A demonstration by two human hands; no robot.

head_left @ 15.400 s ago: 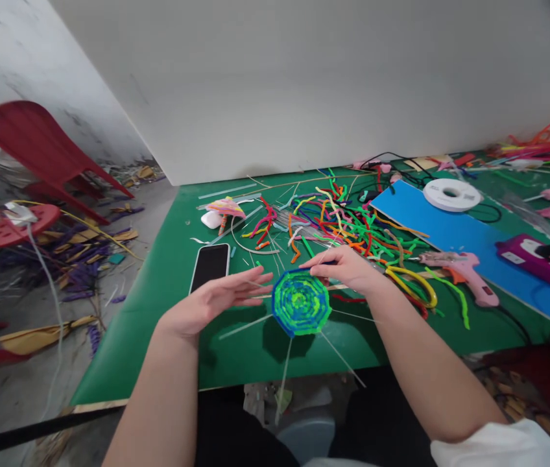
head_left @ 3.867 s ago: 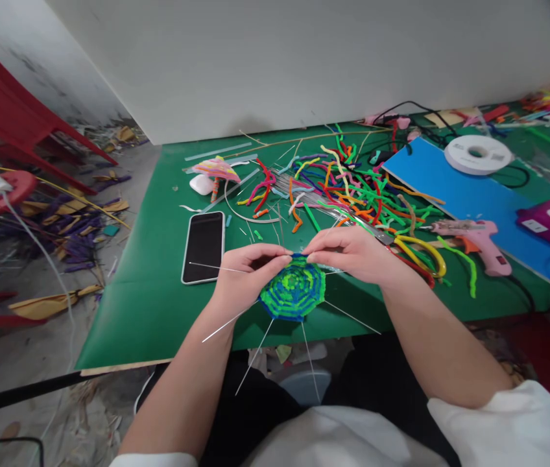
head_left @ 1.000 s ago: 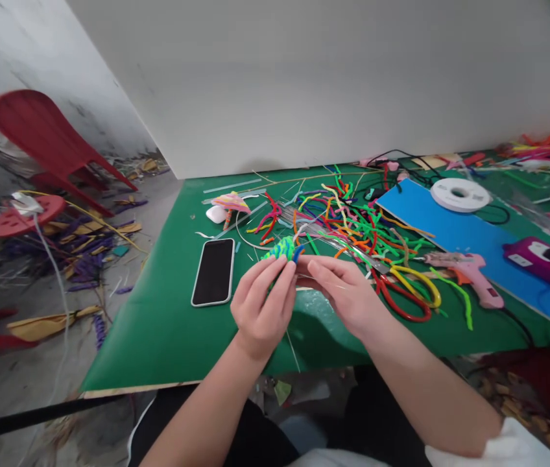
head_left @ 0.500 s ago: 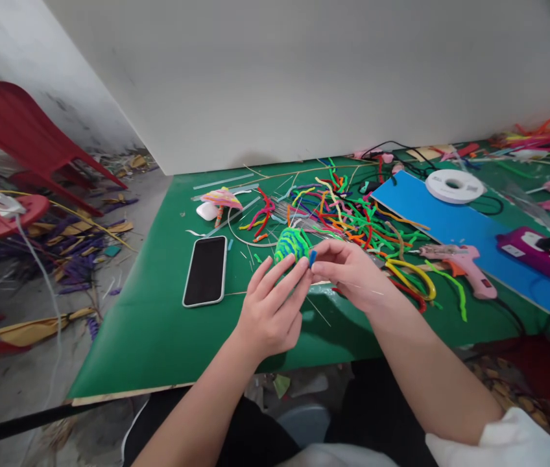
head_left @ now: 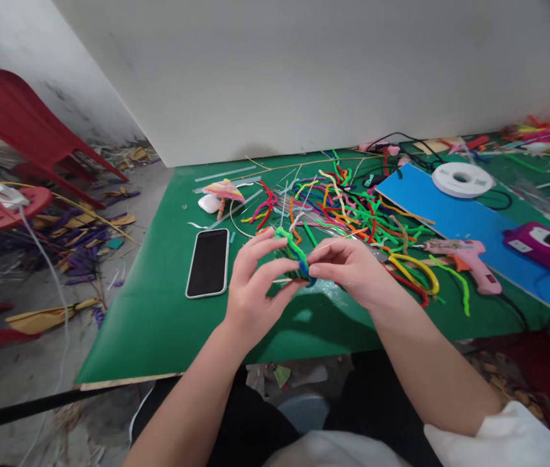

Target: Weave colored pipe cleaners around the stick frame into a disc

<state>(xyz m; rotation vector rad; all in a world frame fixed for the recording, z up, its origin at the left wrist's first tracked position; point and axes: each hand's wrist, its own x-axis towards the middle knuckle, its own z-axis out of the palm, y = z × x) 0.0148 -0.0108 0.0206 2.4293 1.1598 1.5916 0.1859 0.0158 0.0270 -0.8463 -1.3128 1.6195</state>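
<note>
Bracing fuzzy green-and-blue woven piece (head_left: 295, 249) with left hand (head_left: 256, 282) clamped across it, apparently to hold it steady while right hand (head_left: 346, 264) pinches its blue edge (head_left: 303, 266).

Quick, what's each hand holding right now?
Left hand: holding the green-and-blue woven piece between thumb and fingers.
Right hand: closed, pinching at the same piece's blue edge.
</note>
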